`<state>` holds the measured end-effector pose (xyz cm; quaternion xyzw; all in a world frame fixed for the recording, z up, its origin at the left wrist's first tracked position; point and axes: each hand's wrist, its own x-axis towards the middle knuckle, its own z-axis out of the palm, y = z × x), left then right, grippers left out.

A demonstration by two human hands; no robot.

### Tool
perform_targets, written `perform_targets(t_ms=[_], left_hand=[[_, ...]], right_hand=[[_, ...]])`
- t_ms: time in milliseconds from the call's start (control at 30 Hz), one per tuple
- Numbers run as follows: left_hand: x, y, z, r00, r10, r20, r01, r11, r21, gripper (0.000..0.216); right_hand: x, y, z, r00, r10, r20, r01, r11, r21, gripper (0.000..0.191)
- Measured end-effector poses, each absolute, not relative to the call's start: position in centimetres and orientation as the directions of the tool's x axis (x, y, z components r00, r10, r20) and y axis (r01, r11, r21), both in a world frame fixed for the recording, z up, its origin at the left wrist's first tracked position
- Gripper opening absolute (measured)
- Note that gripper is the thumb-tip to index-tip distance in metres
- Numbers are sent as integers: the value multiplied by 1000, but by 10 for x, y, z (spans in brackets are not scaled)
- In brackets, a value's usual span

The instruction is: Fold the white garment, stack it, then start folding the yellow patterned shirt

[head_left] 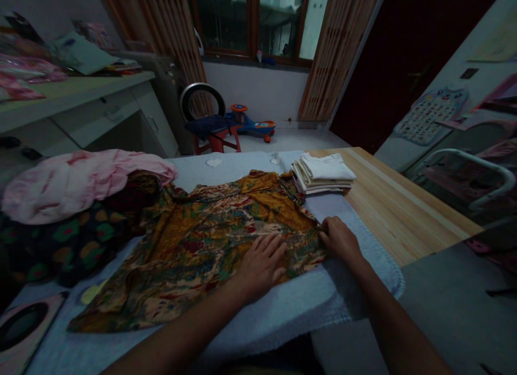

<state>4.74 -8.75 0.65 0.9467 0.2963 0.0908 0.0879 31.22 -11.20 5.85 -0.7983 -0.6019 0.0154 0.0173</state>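
A mustard-yellow patterned shirt [218, 235] lies spread over a light blue cloth [291, 316] on the table. My left hand [262, 264] rests flat on the lower right part of the shirt, palm down with its fingers extended. At the shirt's right edge, my right hand [340, 239] has its fingers closed on the fabric. Just beyond that hand sits a neat stack of folded clothes [325, 173], with a white piece on top.
On the left lie a heaped pink garment [81, 181] and a dark patterned garment [68, 240]. A pink-framed object [30, 332] is at the lower left. Bare wood tabletop [407, 208] extends right. Behind stand a red stool [218, 140] and a blue ride-on toy [252, 124].
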Motion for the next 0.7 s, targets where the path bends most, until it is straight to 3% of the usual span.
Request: perform_targets(t_ms=[100, 300, 400, 567, 700], left_hand=[[47, -87, 4, 805, 581, 121, 549, -807, 217, 61], [55, -94, 4, 826, 527, 198, 495, -848, 190, 50], [61, -98, 1, 861, 476, 178, 430, -869, 243, 47], [66, -99, 2, 874, 473, 109, 418, -847, 328, 60], [69, -101, 6, 880, 468, 80, 417, -843, 339, 67]], right_hand=[[309, -114, 62, 304, 953, -10, 951, -304, -53, 4], [293, -117, 70, 405, 913, -52, 914, -406, -16, 16], [293, -116, 75, 408, 909, -84, 913, -407, 24, 21], [305, -116, 83, 414, 895, -170, 910, -406, 76, 30], [309, -120, 79, 410, 898, -157, 912, -402, 86, 31]])
